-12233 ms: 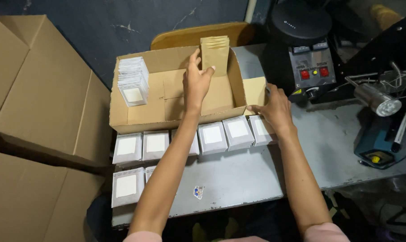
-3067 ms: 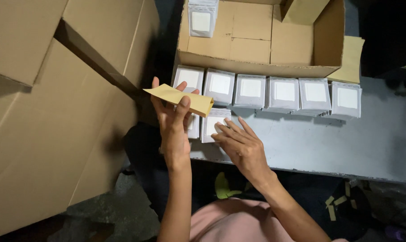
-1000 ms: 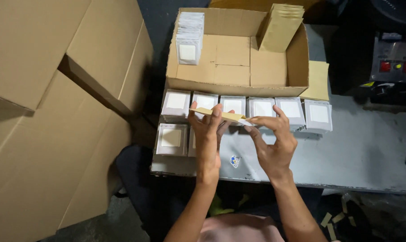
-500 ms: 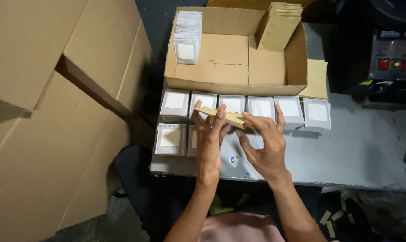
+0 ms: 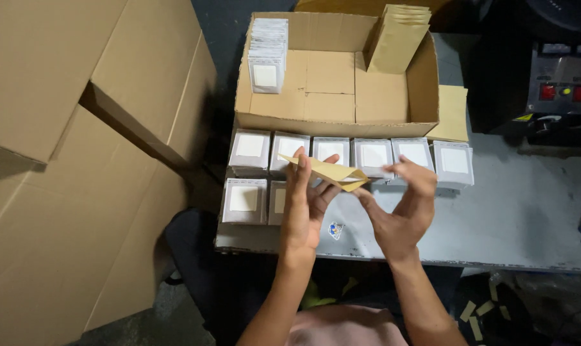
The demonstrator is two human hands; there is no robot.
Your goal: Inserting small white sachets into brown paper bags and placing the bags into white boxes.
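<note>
Above the near edge of the grey metal table point(image 5: 508, 211), the left hand point(image 5: 305, 205) is pinching a flat brown paper pouch point(image 5: 325, 171), long axis running left-right, while the right hand point(image 5: 406, 205), fingers loosely curled, is hovering beside its open right end.

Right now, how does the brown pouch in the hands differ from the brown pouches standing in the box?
The held pouch is a single one, lying roughly flat, its right end spread open; the boxed pouches are a stack, upright and leaning in the cardboard box corner, all flat. The left hand grips the first; nothing touches the stack. Both are plain brown paper.

Bare forearms — pink top
</note>
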